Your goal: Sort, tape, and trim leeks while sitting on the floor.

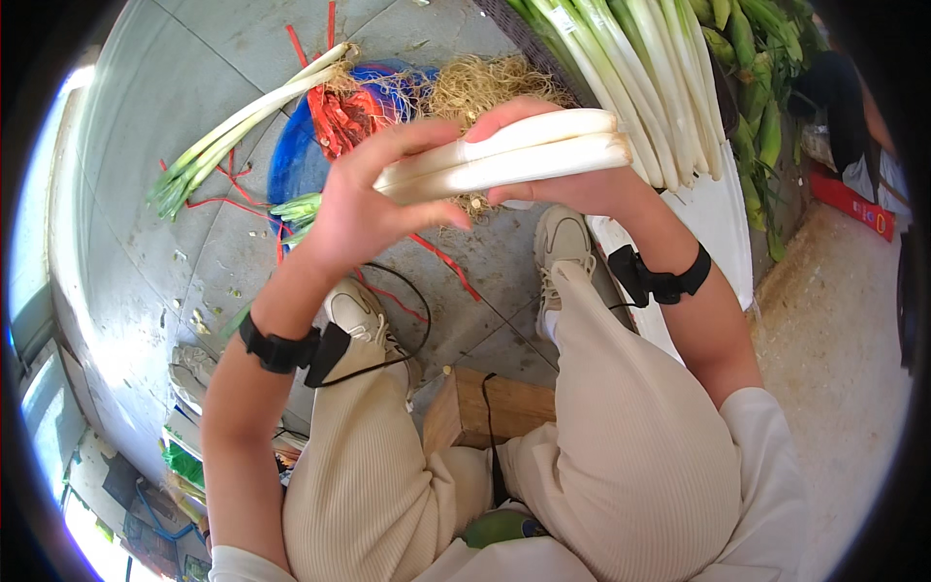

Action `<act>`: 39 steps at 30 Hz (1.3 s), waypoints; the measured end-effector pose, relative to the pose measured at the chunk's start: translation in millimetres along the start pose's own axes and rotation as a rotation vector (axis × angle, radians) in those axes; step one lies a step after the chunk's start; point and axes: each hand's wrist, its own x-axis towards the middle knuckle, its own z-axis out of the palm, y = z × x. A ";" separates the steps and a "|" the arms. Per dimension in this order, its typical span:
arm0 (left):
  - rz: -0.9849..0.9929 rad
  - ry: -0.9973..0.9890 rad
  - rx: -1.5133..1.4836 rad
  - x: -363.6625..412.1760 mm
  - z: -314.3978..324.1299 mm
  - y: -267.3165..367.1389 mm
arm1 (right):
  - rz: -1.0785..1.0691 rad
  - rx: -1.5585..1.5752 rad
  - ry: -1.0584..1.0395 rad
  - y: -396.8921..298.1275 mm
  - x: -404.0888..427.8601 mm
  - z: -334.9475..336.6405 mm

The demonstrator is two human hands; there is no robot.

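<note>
Both hands are raised before me around a small bundle of large Welsh onions (509,161), their trimmed white ends pointing right. My left hand (371,185) curls around the bundle's left part, thumb below and fingers above. Nearer the white ends, my right hand (574,185) supports the stalks from beneath and behind; the stalks hide part of it. Green leaves (298,211) show left of my left wrist. On the floor, a blue basin (291,156) holds a crumpled red plastic bag (342,120), beside a heap of cut roots (487,84).
Untrimmed Welsh onions (247,120) lie at upper left. More stalks (640,87) rest on a white foam board (716,218) at upper right, near corn in husks (760,102). Red ties (447,265) litter the tiles. A wooden block (465,407) sits between my legs.
</note>
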 end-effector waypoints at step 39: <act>0.118 -0.127 0.302 -1.3 4.1 -17.8 | -0.076 -0.076 0.098 8.8 -4.6 3.0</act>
